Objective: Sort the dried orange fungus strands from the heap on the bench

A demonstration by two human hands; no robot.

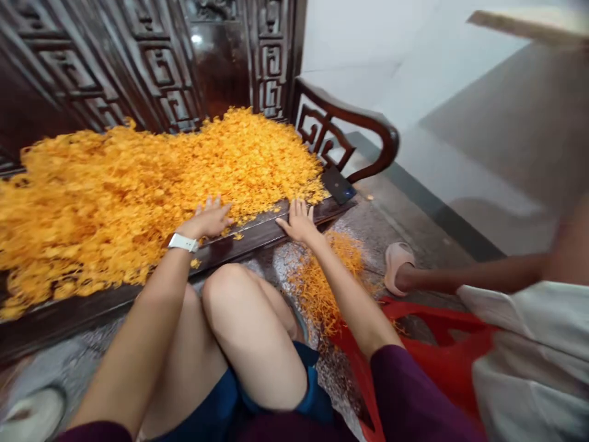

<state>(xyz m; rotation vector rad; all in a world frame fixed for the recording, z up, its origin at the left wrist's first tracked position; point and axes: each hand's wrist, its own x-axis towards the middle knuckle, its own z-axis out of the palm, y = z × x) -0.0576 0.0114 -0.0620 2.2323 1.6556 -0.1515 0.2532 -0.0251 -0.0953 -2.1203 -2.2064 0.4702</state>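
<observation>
A broad heap of curly yellow-orange pieces (151,190) lies over the seat of a dark carved wooden bench (239,245); what the pieces are I cannot make out. My left hand (212,219), with a white watch (183,243) on its wrist, rests at the heap's front edge with fingers spread, touching some pieces. On the bare front rail of the bench lies my right hand (299,223), palm down, fingers stretched out and thumb apart. Neither hand grips anything. A dark phone-like slab (339,185) sits at the seat's right end.
Thin orange strands (322,285) are piled on the floor below my right forearm. Beside them spreads a red plastic bag (427,362). Another person's leg, in a pink sandal (398,267), reaches in from the right. The bench's curved armrest (368,116) stands near the wall.
</observation>
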